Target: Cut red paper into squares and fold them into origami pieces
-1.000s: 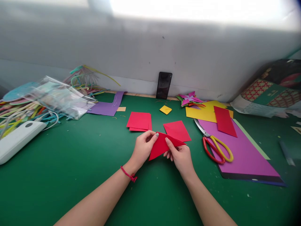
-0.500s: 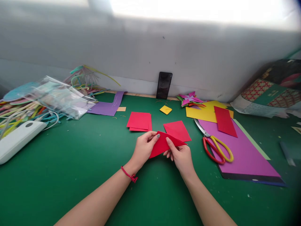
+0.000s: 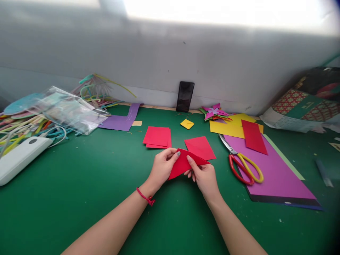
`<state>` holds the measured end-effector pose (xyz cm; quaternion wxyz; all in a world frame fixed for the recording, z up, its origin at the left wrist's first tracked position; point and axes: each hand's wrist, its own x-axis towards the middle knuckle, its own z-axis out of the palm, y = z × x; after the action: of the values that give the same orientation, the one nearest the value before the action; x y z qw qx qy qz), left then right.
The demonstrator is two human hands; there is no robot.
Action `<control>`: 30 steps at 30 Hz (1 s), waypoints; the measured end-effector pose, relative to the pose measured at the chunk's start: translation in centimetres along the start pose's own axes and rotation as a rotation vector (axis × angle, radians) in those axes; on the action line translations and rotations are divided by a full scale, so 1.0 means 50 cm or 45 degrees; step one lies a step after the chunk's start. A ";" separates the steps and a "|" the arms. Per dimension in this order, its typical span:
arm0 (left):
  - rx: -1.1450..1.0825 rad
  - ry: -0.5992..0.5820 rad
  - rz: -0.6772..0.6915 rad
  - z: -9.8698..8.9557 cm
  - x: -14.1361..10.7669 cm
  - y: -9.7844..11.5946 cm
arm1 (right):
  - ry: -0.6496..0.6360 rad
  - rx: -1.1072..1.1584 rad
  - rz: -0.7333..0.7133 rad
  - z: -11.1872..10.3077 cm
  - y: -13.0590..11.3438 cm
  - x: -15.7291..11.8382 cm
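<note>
A folded red paper (image 3: pixel 182 164) with a slanting upper edge is held between both hands above the green table. My left hand (image 3: pixel 162 165) pinches its left corner, thumb on top. On the right side, my right hand (image 3: pixel 203 173) grips the same paper with the thumb pressed on its face and fingers beneath. Just behind it lies a red square (image 3: pixel 200 147), close to the held paper. Stacked red squares (image 3: pixel 156 136) rest behind my left hand. A small yellow folded piece (image 3: pixel 187 123) lies farther back.
Scissors (image 3: pixel 245 166) lie on purple sheets (image 3: pixel 281 173) at right, near a red strip (image 3: pixel 254 137) and yellow paper (image 3: pixel 228 128). A black phone (image 3: pixel 185 96) leans on the wall. Pipe cleaners, a plastic bag (image 3: pixel 71 109) and a white device (image 3: pixel 23 157) fill the left.
</note>
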<state>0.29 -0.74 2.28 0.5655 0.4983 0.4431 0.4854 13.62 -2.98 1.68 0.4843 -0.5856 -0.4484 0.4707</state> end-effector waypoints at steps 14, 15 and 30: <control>0.128 0.036 0.036 -0.002 -0.001 0.001 | -0.033 0.006 -0.037 0.001 -0.003 -0.003; 0.143 0.040 0.039 -0.003 -0.002 0.002 | -0.037 -0.007 -0.039 0.000 -0.003 -0.003; 0.149 0.075 0.089 0.002 -0.009 0.010 | -0.020 0.037 -0.130 -0.014 -0.006 -0.003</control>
<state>0.26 -1.20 2.79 0.5048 0.5312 0.4695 0.4925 14.25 -3.19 2.07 0.5125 -0.5511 -0.4745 0.4564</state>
